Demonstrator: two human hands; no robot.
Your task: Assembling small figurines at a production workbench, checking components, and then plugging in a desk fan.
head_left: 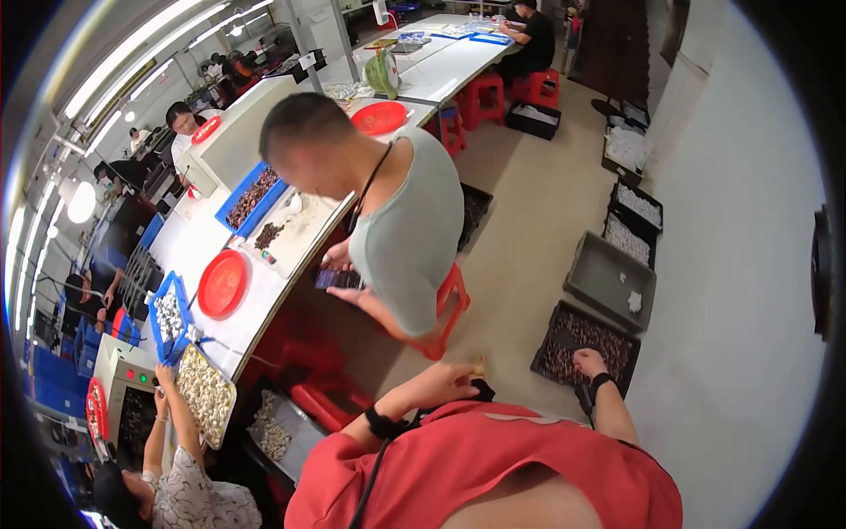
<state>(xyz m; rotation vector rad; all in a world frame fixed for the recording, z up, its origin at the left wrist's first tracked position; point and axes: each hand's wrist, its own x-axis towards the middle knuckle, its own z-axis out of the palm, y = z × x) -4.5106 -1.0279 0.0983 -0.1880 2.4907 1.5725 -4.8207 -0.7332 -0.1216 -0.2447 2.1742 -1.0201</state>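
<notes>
My right hand (590, 363) reaches over a black tray (539, 360) filled with small dark brown pieces (564, 339). Its fingers are curled at the pieces, and what they hold, if anything, is too small to make out. In front of my body, my left hand (451, 383) has its fingers bent together beside a small tan item (478, 367) and a black item (483, 390). What it grips cannot be made out. Each wrist wears a black band, and a dark cable runs by my left arm.
Beyond the brown pieces stands a grey tray (582, 275) with a few white bits, then black trays of white pieces (627, 236) along the wall. A person (414, 220) sits ahead-left on a red stool (454, 295), holding a phone (339, 279) beside a long white worktable (256, 304).
</notes>
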